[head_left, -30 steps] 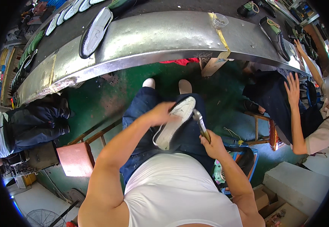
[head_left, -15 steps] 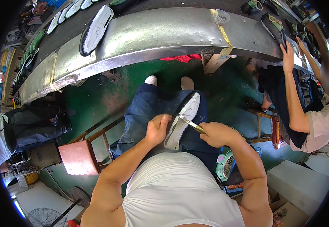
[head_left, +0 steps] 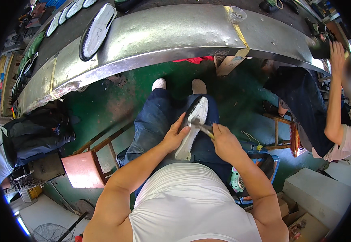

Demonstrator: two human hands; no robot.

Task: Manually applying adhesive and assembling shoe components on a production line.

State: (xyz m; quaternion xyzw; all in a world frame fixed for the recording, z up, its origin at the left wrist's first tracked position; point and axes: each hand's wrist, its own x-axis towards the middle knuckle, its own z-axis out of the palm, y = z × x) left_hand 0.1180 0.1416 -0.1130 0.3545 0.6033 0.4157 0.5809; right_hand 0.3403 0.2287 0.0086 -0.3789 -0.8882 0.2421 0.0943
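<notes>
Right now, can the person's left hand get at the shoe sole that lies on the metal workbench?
Probably not without letting go: the left hand grips a white shoe on the lap, and the sole lies far across the metal workbench; nothing blocks the way.

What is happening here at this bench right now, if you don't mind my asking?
A seated person is working on a white shoe sole held over their lap. The left hand steadies the sole from the side, while the right hand presses a small metal tool against it. More soles, including a white one with a dark rim, lie on the long metal bench ahead. Another person sits to the right, one hand raised to the bench.
</notes>
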